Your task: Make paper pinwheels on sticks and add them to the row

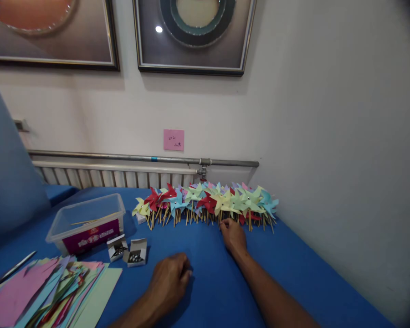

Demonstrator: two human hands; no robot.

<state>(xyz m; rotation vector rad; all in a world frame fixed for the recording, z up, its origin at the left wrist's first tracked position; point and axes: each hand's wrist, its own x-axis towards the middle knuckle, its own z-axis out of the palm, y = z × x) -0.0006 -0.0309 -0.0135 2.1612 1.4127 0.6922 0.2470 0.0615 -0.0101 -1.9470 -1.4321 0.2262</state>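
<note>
Pinwheels (208,202), far tbl edge (132,190); R hand (233,233) adj.

The room is softly, rather dimly lit, and the light seems to fall from above: faint shadows spread on the wall (304,105) below the frames of the pictures (191,72). A small white spot of glare burns on the glass nearer the middle. On the blue table (208,269), a soft shadow lies beside the left hand (171,279). The wall turns greyer to the right, and the far right corners sink into black, blurred shade. Outer parts look stretched, as through a wide lens. Writing on the pink note (174,140) is too small and soft to read surely; the pinwheels (222,204) keep clear colours but slightly mushy edges.
</note>
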